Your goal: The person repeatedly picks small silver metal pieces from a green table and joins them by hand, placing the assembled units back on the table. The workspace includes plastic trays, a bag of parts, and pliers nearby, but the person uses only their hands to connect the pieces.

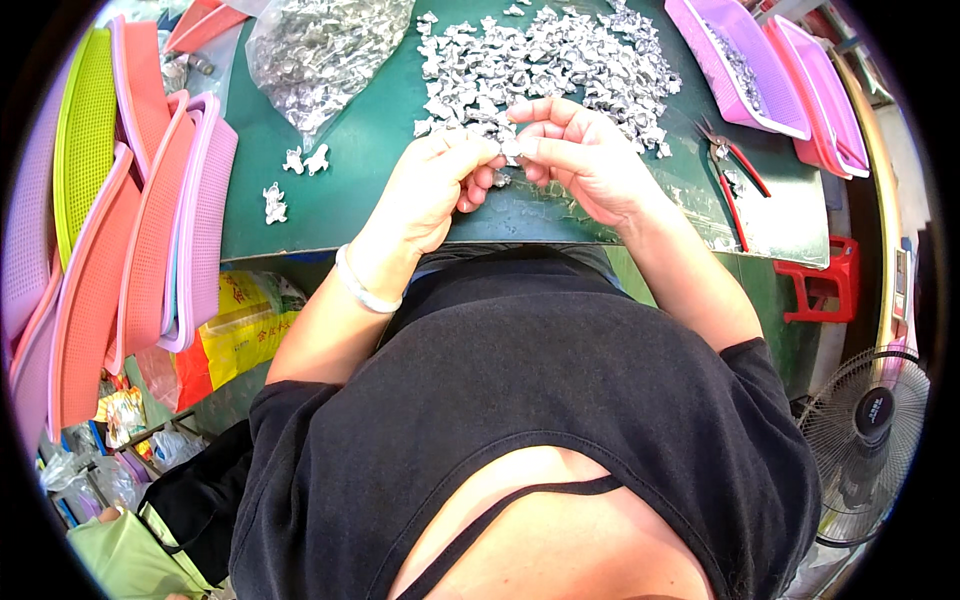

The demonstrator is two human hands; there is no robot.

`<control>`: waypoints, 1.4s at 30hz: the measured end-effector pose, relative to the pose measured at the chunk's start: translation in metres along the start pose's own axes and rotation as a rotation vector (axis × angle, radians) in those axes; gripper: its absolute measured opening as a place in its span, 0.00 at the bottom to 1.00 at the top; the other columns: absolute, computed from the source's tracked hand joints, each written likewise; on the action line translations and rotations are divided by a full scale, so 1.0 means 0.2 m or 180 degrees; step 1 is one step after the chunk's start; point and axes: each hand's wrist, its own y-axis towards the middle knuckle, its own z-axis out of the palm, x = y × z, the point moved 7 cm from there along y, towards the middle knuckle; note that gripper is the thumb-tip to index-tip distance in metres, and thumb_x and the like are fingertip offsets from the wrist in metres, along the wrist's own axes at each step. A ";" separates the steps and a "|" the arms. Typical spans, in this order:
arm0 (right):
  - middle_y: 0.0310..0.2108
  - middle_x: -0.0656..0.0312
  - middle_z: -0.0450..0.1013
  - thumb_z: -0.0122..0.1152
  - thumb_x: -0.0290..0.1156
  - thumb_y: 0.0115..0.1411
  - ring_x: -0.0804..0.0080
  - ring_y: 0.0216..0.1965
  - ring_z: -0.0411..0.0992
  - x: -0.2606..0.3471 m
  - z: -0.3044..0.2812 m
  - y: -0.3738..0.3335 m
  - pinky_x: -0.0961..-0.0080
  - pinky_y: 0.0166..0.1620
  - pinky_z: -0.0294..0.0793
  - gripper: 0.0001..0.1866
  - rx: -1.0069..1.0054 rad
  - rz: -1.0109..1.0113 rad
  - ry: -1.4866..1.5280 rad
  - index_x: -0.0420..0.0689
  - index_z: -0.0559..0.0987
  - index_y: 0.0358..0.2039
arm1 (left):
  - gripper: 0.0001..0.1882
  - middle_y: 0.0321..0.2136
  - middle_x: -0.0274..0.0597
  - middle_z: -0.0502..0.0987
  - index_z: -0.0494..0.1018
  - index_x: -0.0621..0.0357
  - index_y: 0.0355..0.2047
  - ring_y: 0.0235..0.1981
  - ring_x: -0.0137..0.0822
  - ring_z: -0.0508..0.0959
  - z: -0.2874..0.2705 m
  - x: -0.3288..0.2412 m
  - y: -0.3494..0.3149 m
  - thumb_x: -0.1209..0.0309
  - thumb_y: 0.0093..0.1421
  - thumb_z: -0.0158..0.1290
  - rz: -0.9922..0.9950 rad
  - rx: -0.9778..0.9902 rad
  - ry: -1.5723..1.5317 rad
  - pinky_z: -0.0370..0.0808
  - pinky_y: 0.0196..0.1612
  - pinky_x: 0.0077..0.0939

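Note:
My left hand (435, 178) and my right hand (583, 160) meet over the front part of the green table (370, 205). Between their pinched fingertips is a small silvery metal figure (510, 150), mostly covered by the fingers. Just beyond my hands spreads a wide heap of similar metal figures (545, 65). Another small piece (502, 180) lies on the table under my fingers. To the left of my left hand a few single figures (275, 204) rest apart from the heap. Red-handled pliers (728, 165) lie with handles spread to the right of my right hand.
A clear bag of metal pieces (318, 65) stands at the back left. Stacked plastic baskets (205, 200) crowd the left side. At the back right a purple basket (770, 105) holds more pieces. A red stool (822, 285) and a fan (870, 440) stand at right.

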 end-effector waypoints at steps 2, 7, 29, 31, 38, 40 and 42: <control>0.28 0.67 0.69 0.57 0.27 0.54 0.81 0.26 0.65 0.00 0.01 0.00 0.86 0.31 0.65 0.17 0.0013 0.0001 -0.0028 0.39 0.68 0.45 | 0.09 0.13 0.30 0.67 0.71 0.59 0.23 0.13 0.21 0.64 0.00 0.01 0.00 0.67 0.55 0.49 -0.0098 0.0018 -0.0109 0.58 0.16 0.12; 0.28 0.68 0.69 0.57 0.28 0.54 0.82 0.26 0.65 0.00 0.01 0.00 0.86 0.31 0.65 0.17 0.0014 0.0006 0.0017 0.40 0.68 0.45 | 0.10 0.13 0.30 0.67 0.71 0.60 0.23 0.13 0.21 0.64 0.00 0.02 0.00 0.67 0.56 0.49 -0.0120 0.0020 -0.0198 0.58 0.15 0.12; 0.28 0.67 0.68 0.56 0.28 0.55 0.82 0.26 0.65 -0.01 0.02 0.00 0.86 0.31 0.65 0.17 0.0057 0.0036 0.0056 0.39 0.68 0.45 | 0.10 0.13 0.30 0.67 0.71 0.59 0.22 0.12 0.21 0.64 0.00 0.02 0.00 0.66 0.56 0.49 -0.0138 -0.0044 -0.0243 0.58 0.15 0.11; 0.27 0.67 0.69 0.56 0.28 0.55 0.82 0.26 0.66 -0.01 0.02 0.00 0.86 0.31 0.65 0.17 0.0062 0.0046 0.0062 0.39 0.68 0.45 | 0.10 0.13 0.29 0.67 0.71 0.59 0.22 0.12 0.21 0.64 0.00 0.02 0.00 0.66 0.56 0.49 -0.0130 -0.0024 -0.0240 0.58 0.15 0.11; 0.28 0.67 0.69 0.56 0.27 0.55 0.82 0.25 0.66 -0.01 0.02 0.00 0.86 0.31 0.66 0.17 0.0097 0.0059 0.0142 0.39 0.68 0.45 | 0.10 0.13 0.30 0.68 0.71 0.59 0.22 0.13 0.21 0.64 0.00 0.02 0.00 0.66 0.56 0.50 -0.0146 -0.0004 -0.0254 0.59 0.16 0.12; 0.28 0.67 0.69 0.57 0.25 0.54 0.83 0.26 0.66 0.00 0.01 0.00 0.86 0.32 0.66 0.18 0.0022 -0.0128 -0.0036 0.39 0.68 0.46 | 0.09 0.14 0.31 0.69 0.71 0.59 0.23 0.14 0.22 0.65 -0.01 0.02 0.00 0.67 0.56 0.49 -0.0068 0.0016 -0.0276 0.61 0.18 0.13; 0.29 0.67 0.70 0.57 0.23 0.53 0.83 0.27 0.66 0.01 0.01 0.00 0.87 0.32 0.66 0.19 -0.0035 -0.0324 -0.0184 0.38 0.68 0.46 | 0.08 0.16 0.32 0.70 0.71 0.58 0.24 0.16 0.22 0.66 -0.01 0.02 0.01 0.68 0.56 0.49 0.0035 0.0006 -0.0251 0.62 0.20 0.13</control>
